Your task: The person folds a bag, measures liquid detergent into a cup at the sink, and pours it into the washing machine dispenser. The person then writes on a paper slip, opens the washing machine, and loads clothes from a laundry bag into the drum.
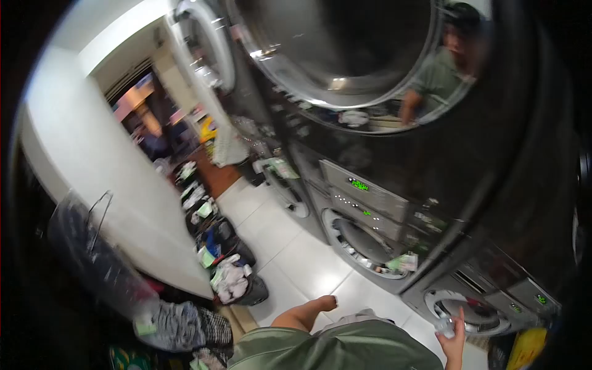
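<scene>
Bins (pixel 258 292) lining wall (pixel 117 160) at 7 o'clock, probably sparing floor (pixel 277 253). We're holding left hand (pixel 323 303) before shirt (pixel 345 348) at 6; blurred, can't tell its fingers. Between 4 and 5, right hand (pixel 454 343) gripping container (pixel 442 326), likely securing it, index pointing up; container looking small, clear, overlapping washer (pixel 486 313).

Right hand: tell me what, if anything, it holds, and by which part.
The right hand holds a clear object, seemingly by its lower part; blur hides exactly what it is.
</scene>
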Demonstrator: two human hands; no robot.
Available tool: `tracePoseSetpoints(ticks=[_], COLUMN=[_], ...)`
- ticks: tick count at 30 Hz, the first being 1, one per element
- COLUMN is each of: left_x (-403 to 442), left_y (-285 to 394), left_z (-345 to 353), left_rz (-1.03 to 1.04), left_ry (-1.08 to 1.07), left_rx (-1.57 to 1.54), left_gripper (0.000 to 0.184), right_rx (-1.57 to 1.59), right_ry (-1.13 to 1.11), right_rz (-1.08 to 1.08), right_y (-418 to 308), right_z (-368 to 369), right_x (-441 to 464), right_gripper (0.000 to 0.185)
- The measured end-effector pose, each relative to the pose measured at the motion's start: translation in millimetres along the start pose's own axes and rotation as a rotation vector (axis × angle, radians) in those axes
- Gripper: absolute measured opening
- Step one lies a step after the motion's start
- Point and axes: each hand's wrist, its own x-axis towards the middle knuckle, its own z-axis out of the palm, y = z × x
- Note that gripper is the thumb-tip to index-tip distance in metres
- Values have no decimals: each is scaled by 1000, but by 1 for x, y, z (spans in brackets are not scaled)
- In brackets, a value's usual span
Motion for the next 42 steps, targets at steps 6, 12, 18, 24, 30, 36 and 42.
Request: tracePoseSetpoints(ticks=[6, 12, 18, 24, 30, 36, 42], left_x=[55, 169, 261, 227, 263, 319, 424], left_y=[58, 217, 382, 558, 647, 791, 1020], left_z=[-7, -7, 19, 9, 77, 123, 135], left_rz=[-182, 77, 262, 44, 220, 350, 490], left_ry=[-487, -379, -307, -405, -462, -587, -664], left_rx=[-17, -106, -68, -46, -67, 172, 232], left_gripper=[27, 27, 32, 36, 46, 37, 29], right_rx=[-100, -102, -182, -341, -447, -470, -474], right_ry=[177, 717, 1308, 1346, 1350, 1399, 1548], right_rz=[11, 191, 493, 718, 764, 498, 477], right_y=[-64, -13, 71, 99, 134, 177, 229], right_z=[-79, -179, -263, -352, -491, -697, -905], right_x=[-45, -190, -361, -487, -525, -485, -463], right_gripper=[57, 60, 63, 63, 61, 59, 57])
